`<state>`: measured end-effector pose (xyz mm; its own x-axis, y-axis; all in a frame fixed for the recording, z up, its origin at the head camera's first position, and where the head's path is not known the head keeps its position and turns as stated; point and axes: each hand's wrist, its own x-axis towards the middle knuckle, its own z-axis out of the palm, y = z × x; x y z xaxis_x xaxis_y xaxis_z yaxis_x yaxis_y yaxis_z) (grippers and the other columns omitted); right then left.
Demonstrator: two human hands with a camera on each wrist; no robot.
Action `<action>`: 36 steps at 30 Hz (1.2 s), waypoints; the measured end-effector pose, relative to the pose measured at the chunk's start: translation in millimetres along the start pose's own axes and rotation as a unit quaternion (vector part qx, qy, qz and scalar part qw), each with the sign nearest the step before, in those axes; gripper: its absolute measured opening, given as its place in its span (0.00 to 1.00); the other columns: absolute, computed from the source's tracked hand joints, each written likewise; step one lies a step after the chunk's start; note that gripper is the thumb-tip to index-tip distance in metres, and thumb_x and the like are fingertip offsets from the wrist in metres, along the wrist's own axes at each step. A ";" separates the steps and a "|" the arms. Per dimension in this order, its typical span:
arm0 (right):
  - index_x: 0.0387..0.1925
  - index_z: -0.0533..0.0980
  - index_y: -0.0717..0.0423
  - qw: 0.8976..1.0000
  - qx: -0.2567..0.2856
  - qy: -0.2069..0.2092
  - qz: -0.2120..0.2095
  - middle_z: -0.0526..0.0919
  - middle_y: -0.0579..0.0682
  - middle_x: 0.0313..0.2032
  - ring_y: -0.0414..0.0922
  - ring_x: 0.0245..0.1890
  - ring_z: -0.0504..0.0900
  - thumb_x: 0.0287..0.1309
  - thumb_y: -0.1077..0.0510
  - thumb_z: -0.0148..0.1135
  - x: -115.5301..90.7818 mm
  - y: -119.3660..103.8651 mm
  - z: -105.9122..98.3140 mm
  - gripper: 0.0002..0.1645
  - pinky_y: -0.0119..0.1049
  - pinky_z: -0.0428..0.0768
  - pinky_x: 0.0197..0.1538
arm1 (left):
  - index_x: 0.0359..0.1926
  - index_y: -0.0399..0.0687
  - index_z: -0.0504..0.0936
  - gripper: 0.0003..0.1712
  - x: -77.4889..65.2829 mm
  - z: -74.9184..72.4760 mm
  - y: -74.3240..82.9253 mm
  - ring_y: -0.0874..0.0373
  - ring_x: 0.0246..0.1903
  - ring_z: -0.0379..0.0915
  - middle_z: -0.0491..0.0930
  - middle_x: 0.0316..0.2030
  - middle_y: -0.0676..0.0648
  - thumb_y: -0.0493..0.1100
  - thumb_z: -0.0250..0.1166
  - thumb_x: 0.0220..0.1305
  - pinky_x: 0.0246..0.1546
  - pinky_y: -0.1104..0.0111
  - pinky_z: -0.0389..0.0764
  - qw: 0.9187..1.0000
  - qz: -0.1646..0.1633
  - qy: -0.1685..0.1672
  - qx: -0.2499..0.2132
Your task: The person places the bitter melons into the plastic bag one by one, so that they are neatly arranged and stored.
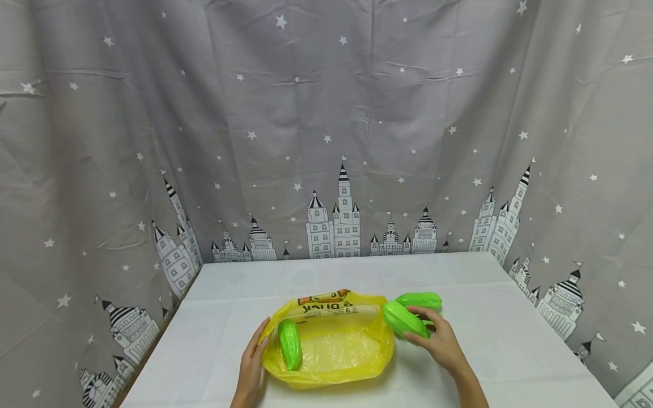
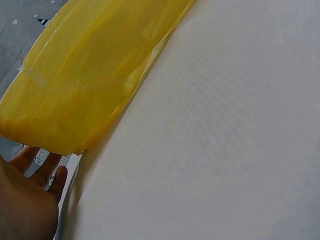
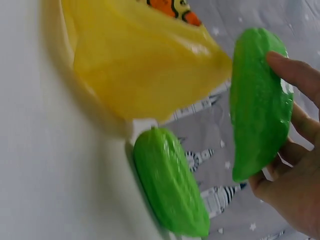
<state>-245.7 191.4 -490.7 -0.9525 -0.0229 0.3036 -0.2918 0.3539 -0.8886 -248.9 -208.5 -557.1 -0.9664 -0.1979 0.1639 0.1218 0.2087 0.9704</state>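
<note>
A yellow plastic bag (image 1: 336,377) lies on the table with its mouth spread wide. Inside it, at the left, is a glossy green bitter melon (image 1: 289,344). My left hand (image 1: 250,362) rests against the bag's left side, its fingers fairly straight and touching the plastic in the left wrist view. Between thumb and fingertips, my right hand (image 1: 441,343) pinches a second ridged bitter melon (image 3: 260,107), raised off the table. In the head view this one overlaps the bag's right rim. Another bitter melon (image 3: 170,182) lies on the table just right of the bag.
A white cloth covers the table (image 1: 219,317). Behind and along the sides hangs a grey curtain (image 1: 326,113) printed with stars and castles, meeting the table's back edge.
</note>
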 end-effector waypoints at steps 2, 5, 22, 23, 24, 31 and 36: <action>0.52 0.75 0.56 1.000 0.000 0.012 -0.006 0.77 0.51 0.48 0.47 0.45 0.72 0.42 0.59 0.74 -0.7 -15.3 4.8 0.31 0.40 0.73 0.46 | 0.67 0.47 0.63 0.28 -0.4 -0.2 0.4 0.50 0.67 0.47 0.59 0.66 0.47 0.53 0.47 0.71 0.66 0.55 0.50 1.000 0.001 -0.001 0.000; 0.53 0.74 0.61 0.999 0.005 0.032 -0.011 0.77 0.53 0.49 0.47 0.45 0.71 0.44 0.63 0.72 -1.9 -39.0 11.7 0.31 0.39 0.73 0.45 | 0.67 0.48 0.62 0.28 -1.1 -0.2 0.5 0.50 0.67 0.46 0.59 0.66 0.48 0.52 0.47 0.71 0.66 0.55 0.49 1.000 -0.001 -0.002 -0.002; 0.51 0.76 0.59 0.994 0.032 0.098 -0.046 0.79 0.52 0.46 0.45 0.41 0.75 0.45 0.60 0.71 0.4 -80.4 65.4 0.28 0.38 0.77 0.42 | 0.67 0.52 0.64 0.28 0.3 -1.2 -1.6 0.63 0.64 0.50 0.61 0.66 0.51 0.55 0.47 0.70 0.56 0.87 0.53 1.000 0.008 0.010 0.002; 0.51 0.76 0.59 0.994 0.035 0.095 -0.051 0.79 0.52 0.46 0.46 0.41 0.75 0.45 0.60 0.71 0.4 -82.1 68.6 0.28 0.39 0.78 0.42 | 0.67 0.53 0.64 0.28 0.4 -1.2 -1.4 0.64 0.64 0.50 0.61 0.66 0.52 0.56 0.48 0.69 0.55 0.89 0.52 1.000 0.006 0.011 0.000; 0.51 0.76 0.60 0.994 0.037 0.091 -0.055 0.79 0.52 0.46 0.46 0.42 0.76 0.46 0.60 0.71 0.3 -83.9 71.8 0.28 0.40 0.78 0.42 | 0.67 0.53 0.64 0.28 0.5 -1.3 -1.3 0.64 0.64 0.50 0.60 0.66 0.51 0.56 0.47 0.70 0.55 0.89 0.52 1.000 0.008 0.009 0.001; 0.53 0.74 0.65 0.994 0.086 0.034 -0.060 0.79 0.56 0.46 0.53 0.43 0.77 0.47 0.60 0.70 0.8 -89.4 93.2 0.29 0.40 0.81 0.42 | 0.67 0.52 0.64 0.28 -0.4 -0.7 -2.1 0.66 0.64 0.50 0.61 0.66 0.52 0.55 0.48 0.70 0.55 0.89 0.52 1.000 0.011 0.007 0.002; 0.55 0.72 0.66 0.990 0.135 -0.015 -0.029 0.77 0.59 0.48 0.54 0.46 0.76 0.49 0.59 0.69 1.9 -86.9 107.0 0.31 0.34 0.81 0.42 | 0.67 0.50 0.63 0.28 -0.6 -0.5 -2.6 0.75 0.61 0.49 0.60 0.66 0.51 0.54 0.47 0.70 0.53 0.90 0.52 1.000 0.018 0.003 0.000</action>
<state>-231.5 60.6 -449.7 -0.9347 -0.0639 0.3498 -0.3544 0.0883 -0.9309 -248.6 -209.4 -559.7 -0.9603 -0.1957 0.1989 0.1556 0.2164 0.9638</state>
